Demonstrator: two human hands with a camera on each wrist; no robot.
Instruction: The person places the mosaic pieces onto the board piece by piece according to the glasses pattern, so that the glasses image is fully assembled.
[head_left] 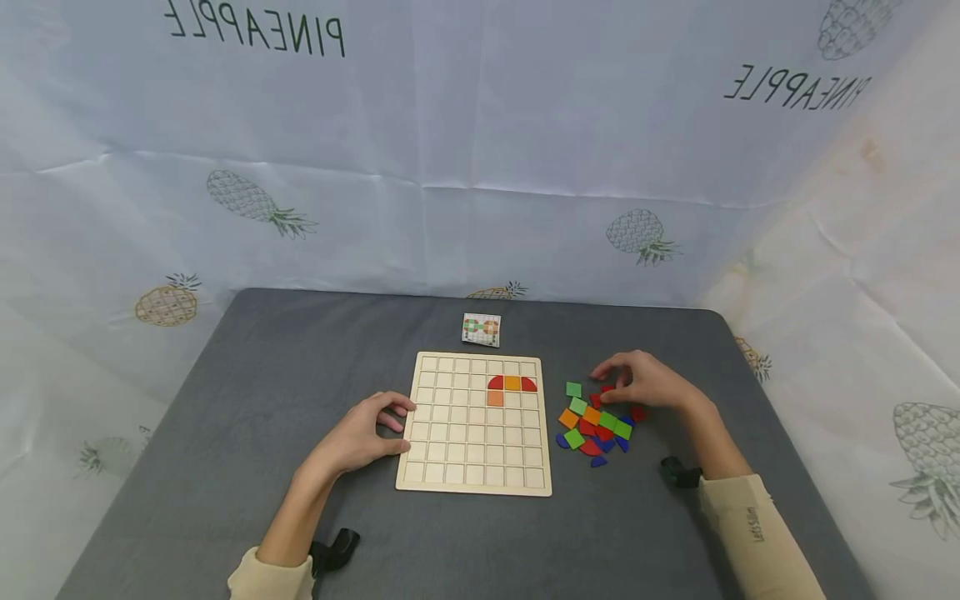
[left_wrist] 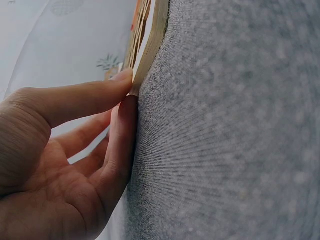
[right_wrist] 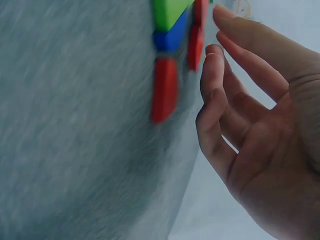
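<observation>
A pale wooden grid board [head_left: 472, 433] lies on the table, with several red and orange pieces [head_left: 512, 383] set in its upper right squares. My left hand [head_left: 367, 433] is at the board's left edge. In the left wrist view, the thumb [left_wrist: 95, 97] touches the board's rim [left_wrist: 152, 45] while the other fingers extend beside it, low by the cloth. Over the far side of a pile of coloured pieces [head_left: 596, 425] hovers my right hand [head_left: 648, 383]. Its fingers are loosely bent, and the right wrist view shows nothing between thumb and fingertips. A red piece [right_wrist: 165, 90] lies close by.
A small printed card [head_left: 481, 329] with a coloured pattern lies beyond the board. Dark grey cloth [head_left: 300, 358] covers the table. A white curtain with pineapple prints [head_left: 450, 225] hangs behind and along the sides. Black straps [head_left: 336, 550] sit at both wrists.
</observation>
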